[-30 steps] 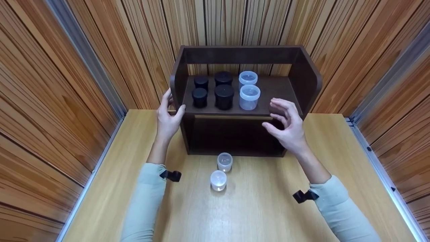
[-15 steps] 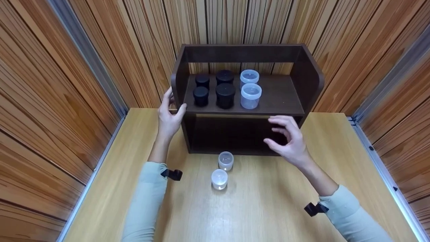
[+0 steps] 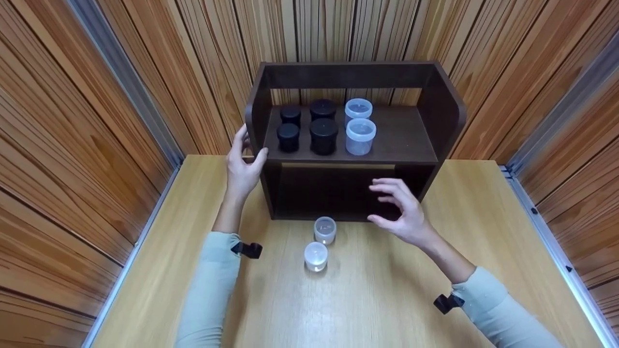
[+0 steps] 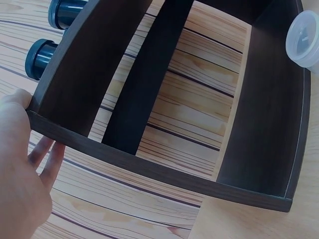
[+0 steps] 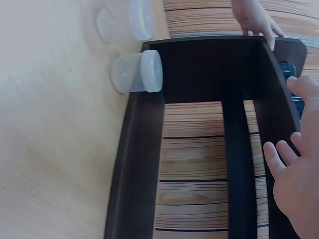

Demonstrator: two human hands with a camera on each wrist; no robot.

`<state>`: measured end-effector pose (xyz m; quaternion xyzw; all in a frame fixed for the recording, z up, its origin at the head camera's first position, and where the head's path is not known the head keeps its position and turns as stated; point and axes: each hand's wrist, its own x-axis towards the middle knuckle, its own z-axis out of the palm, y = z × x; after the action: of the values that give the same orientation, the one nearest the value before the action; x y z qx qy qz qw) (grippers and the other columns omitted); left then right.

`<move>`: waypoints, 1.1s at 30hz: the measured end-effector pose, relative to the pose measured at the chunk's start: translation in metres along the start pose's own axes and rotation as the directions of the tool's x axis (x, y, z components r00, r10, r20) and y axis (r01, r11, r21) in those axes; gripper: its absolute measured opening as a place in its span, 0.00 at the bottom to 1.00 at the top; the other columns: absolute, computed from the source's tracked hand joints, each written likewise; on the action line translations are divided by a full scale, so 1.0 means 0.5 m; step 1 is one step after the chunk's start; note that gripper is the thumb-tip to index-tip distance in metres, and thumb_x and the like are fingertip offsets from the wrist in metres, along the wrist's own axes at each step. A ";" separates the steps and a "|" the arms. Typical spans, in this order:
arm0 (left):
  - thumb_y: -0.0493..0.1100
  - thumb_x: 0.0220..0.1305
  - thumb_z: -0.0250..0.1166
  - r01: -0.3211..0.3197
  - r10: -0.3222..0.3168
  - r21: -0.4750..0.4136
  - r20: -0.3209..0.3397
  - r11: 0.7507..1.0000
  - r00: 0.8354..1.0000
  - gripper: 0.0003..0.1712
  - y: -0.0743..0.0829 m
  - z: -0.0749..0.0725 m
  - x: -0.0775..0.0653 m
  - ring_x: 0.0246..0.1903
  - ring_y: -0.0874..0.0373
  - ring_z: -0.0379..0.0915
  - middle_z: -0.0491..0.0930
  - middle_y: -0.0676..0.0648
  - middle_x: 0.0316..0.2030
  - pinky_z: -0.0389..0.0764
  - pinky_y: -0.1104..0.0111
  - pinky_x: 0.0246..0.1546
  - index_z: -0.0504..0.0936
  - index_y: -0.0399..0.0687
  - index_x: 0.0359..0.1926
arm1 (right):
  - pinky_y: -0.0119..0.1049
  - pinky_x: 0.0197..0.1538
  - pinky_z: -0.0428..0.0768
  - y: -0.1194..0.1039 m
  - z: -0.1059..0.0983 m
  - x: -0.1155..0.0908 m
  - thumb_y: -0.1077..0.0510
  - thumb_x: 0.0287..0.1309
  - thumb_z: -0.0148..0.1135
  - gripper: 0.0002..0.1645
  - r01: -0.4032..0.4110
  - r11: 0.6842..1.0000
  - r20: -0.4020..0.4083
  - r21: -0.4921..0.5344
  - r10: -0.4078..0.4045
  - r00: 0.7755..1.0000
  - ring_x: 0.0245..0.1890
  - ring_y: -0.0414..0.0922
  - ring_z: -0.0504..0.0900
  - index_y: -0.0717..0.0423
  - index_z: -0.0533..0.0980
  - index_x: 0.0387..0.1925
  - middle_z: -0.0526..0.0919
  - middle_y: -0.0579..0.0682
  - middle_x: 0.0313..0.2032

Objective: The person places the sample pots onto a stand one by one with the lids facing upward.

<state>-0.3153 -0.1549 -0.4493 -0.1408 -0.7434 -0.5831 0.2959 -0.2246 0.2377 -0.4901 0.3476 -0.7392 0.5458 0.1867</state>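
My left hand (image 3: 243,170) grips the left side panel of the dark brown two-level shelf (image 3: 404,137), thumb at the front edge and fingers on the outer side. Empty, with fingers curved and spread, my right hand (image 3: 405,212) hovers before the right part of the lower compartment. On the upper board are two small black jars (image 3: 288,139), two larger black jars (image 3: 323,137) and two clear lidded jars (image 3: 360,137). Two smaller clear jars stand on the table, one (image 3: 325,231) close to the shelf's front, the other (image 3: 316,257) nearer me.
The wooden table (image 3: 358,299) carries the shelf near its back edge. Wood-patterned walls (image 3: 319,34) enclose the back and both sides. A metal rail (image 3: 551,241) runs along the table's right edge.
My right hand has come down from the upper board's front edge to the lower compartment's height, drifting slightly left at the end. The left hand keeps its grip on the shelf.
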 end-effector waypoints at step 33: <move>0.32 0.72 0.71 0.027 -0.027 -0.026 0.006 0.999 1.000 0.39 0.006 -0.001 -0.001 0.65 0.39 0.81 0.83 0.34 0.70 0.82 0.69 0.60 0.72 0.37 0.81 | 0.72 0.70 0.83 0.151 0.130 -0.080 0.69 0.54 0.86 0.46 -0.296 0.954 0.235 0.051 0.276 0.932 0.77 0.45 0.74 0.61 0.77 0.74 0.70 0.75 0.78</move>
<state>-0.3131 -0.1546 -0.4475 -0.1362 -0.7385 -0.5962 0.2840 -0.2443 0.2016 -0.5890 0.3035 -0.7743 0.5552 0.0053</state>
